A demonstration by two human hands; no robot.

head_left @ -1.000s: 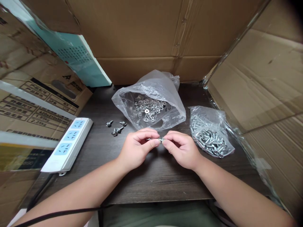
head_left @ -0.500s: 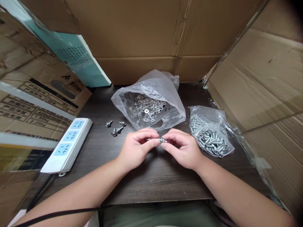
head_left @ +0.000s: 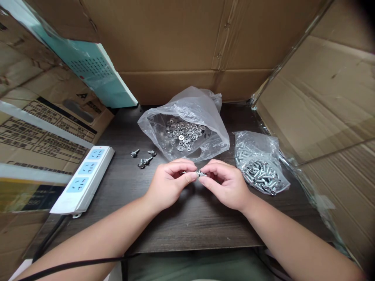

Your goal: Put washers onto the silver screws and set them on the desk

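A white power strip with three pale blue sockets lay at the left edge of the dark tabletop. A light blue printed sheet leaned near the back left corner. Brown cardboard panels stood along the back, left and right edges.

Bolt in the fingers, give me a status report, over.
Left hand and right hand both pinching small bolt. Washer bag just beyond fingertips. Nothing between hands and bolt.

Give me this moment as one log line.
left hand: pinching bolt | right hand: pinching same bolt | loose bolts: on table
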